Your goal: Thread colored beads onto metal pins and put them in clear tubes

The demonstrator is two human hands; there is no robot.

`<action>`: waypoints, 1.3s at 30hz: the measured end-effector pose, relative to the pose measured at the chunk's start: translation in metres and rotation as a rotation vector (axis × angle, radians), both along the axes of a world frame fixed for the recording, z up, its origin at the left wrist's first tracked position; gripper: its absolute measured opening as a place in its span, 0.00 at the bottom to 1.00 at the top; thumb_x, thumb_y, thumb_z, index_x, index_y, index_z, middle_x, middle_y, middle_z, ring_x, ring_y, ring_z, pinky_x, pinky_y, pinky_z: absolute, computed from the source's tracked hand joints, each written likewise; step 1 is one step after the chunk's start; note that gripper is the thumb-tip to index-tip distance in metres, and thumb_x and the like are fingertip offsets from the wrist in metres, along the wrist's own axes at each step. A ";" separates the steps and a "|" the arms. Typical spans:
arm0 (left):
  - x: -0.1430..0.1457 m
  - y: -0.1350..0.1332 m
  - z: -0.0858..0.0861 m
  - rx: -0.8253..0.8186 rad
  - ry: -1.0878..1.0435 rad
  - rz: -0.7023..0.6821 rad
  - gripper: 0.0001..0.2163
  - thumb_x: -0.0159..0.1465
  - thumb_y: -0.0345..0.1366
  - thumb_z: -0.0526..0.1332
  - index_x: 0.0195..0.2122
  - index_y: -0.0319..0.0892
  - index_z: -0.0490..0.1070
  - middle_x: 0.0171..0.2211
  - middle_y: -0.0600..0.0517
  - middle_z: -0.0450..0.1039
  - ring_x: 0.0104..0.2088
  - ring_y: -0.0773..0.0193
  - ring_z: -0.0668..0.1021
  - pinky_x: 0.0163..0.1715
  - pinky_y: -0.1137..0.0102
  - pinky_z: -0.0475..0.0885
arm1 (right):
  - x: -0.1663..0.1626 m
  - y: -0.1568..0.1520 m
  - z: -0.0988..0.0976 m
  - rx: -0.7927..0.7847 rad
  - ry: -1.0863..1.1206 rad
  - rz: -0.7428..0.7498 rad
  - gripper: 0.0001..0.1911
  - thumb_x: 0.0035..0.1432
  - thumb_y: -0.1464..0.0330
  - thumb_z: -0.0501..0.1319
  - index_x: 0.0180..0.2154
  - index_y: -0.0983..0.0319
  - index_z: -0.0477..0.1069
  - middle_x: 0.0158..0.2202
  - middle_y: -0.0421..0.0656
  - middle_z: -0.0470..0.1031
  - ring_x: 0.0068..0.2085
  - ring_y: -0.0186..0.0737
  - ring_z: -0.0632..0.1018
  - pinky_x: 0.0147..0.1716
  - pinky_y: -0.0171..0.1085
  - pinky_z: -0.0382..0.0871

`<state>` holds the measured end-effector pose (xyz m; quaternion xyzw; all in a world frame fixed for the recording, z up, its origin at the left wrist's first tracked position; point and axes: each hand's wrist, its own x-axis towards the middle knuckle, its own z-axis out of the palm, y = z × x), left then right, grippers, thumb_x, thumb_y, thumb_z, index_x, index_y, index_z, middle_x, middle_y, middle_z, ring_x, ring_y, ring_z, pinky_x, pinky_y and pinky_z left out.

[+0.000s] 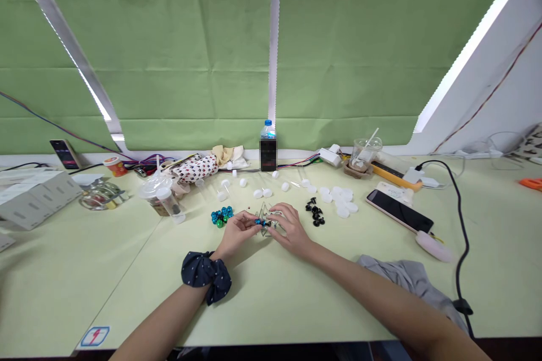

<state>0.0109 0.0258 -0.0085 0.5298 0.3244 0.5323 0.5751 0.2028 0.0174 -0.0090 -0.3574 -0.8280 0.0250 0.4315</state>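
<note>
Over the middle of the table, my left hand (239, 231) pinches a small shiny blue part (259, 222) between thumb and fingers. My right hand (293, 232) comes in from the other side, its thumb and fingertips closed at the right end of that part. Just beneath and behind the fingers lies a loose heap of thin metal wire pieces (263, 210), partly hidden by the hands. Left of my left hand is a cluster of shiny blue and green pieces (222, 215). Small black plastic pieces (315, 212) lie scattered to the right of my right hand.
White caps (340, 198) and clear tubes spread behind the hands. A bottle with a blue cap (268, 131) stands at the back. Lidded plastic cups (156, 187) are at left. On the right lie a phone (399, 211), a black cable (461, 225) and grey cloth (406, 276).
</note>
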 end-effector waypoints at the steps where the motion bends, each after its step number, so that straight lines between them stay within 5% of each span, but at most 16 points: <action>1: 0.000 0.000 0.000 -0.002 0.001 0.003 0.11 0.46 0.32 0.71 0.29 0.39 0.72 0.31 0.50 0.76 0.33 0.62 0.77 0.39 0.63 0.72 | 0.000 0.000 0.000 -0.004 0.003 0.002 0.13 0.58 0.65 0.58 0.45 0.58 0.67 0.46 0.47 0.67 0.52 0.47 0.65 0.51 0.48 0.59; 25: -0.001 0.001 -0.003 0.013 -0.011 -0.027 0.10 0.48 0.30 0.70 0.30 0.39 0.71 0.31 0.50 0.76 0.33 0.63 0.77 0.38 0.66 0.71 | 0.000 0.001 -0.001 0.003 0.004 0.000 0.07 0.59 0.67 0.56 0.40 0.59 0.68 0.47 0.47 0.67 0.53 0.46 0.64 0.51 0.47 0.59; 39: -0.001 0.002 -0.003 0.015 0.003 -0.022 0.09 0.49 0.29 0.69 0.30 0.40 0.71 0.31 0.51 0.76 0.34 0.65 0.76 0.38 0.67 0.70 | 0.000 0.001 -0.001 -0.022 0.022 -0.001 0.13 0.54 0.65 0.61 0.43 0.59 0.66 0.46 0.47 0.68 0.52 0.47 0.65 0.51 0.47 0.59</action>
